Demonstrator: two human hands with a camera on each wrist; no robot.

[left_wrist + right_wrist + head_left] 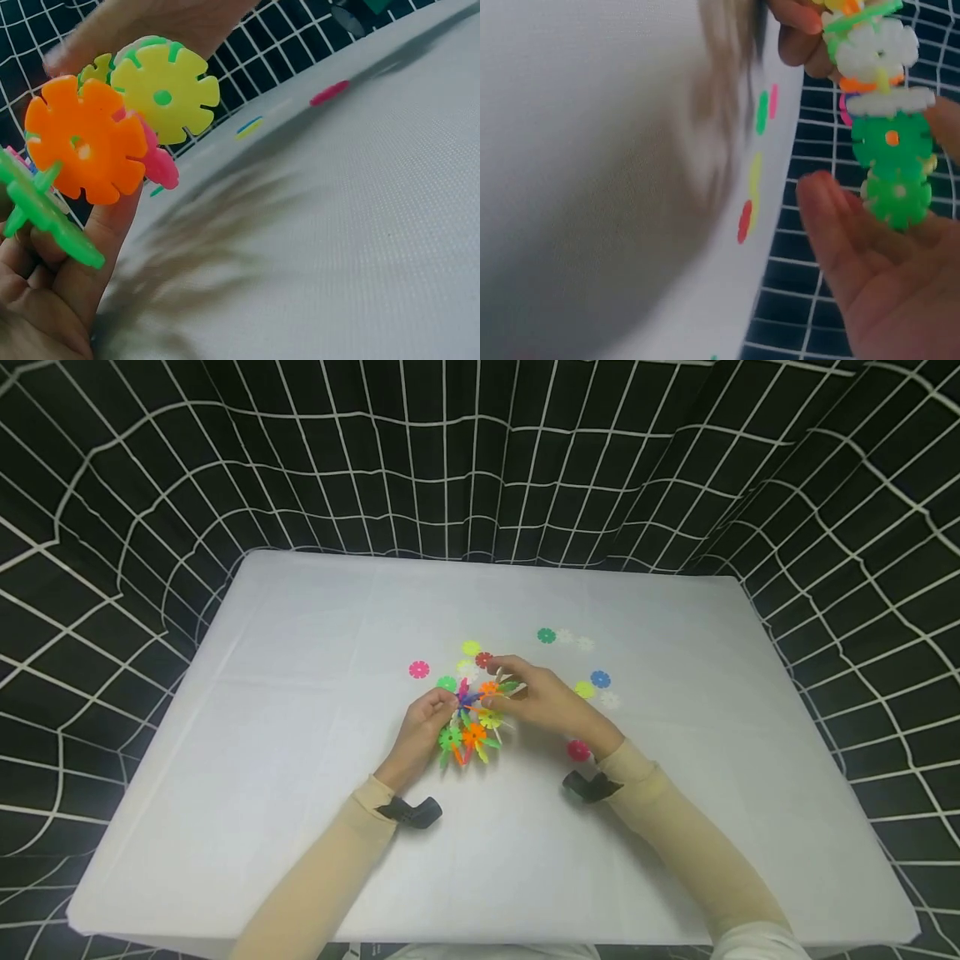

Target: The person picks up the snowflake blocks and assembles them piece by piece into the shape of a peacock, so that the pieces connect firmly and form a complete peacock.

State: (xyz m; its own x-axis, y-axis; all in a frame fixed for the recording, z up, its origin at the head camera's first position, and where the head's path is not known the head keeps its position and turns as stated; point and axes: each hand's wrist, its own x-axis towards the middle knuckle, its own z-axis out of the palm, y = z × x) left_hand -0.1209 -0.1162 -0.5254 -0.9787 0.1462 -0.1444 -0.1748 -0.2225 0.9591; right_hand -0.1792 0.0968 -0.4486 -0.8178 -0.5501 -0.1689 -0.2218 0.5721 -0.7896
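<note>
A cluster of interlocked, notched plastic flower discs [474,735] in orange, green, yellow, pink, white and blue is held above the white table. My left hand [420,727] grips its left side; in the left wrist view an orange disc [86,139] and a yellow disc [165,94] stand out beyond the fingers. My right hand [543,697] is curved round the cluster's right side, thumb and fingers on either side of it. In the right wrist view, green discs [892,142] and a white disc [877,54] lie between that hand's fingers. Some fingertip contacts are hidden.
Loose discs lie flat on the white tablecloth [300,693]: a pink one [418,670] left, a red one [483,659] behind the cluster, a green one [546,635] and a blue one [600,679] right. Another pink disc [577,750] lies near the right wrist. Gridded black cloth [480,460] surrounds the table.
</note>
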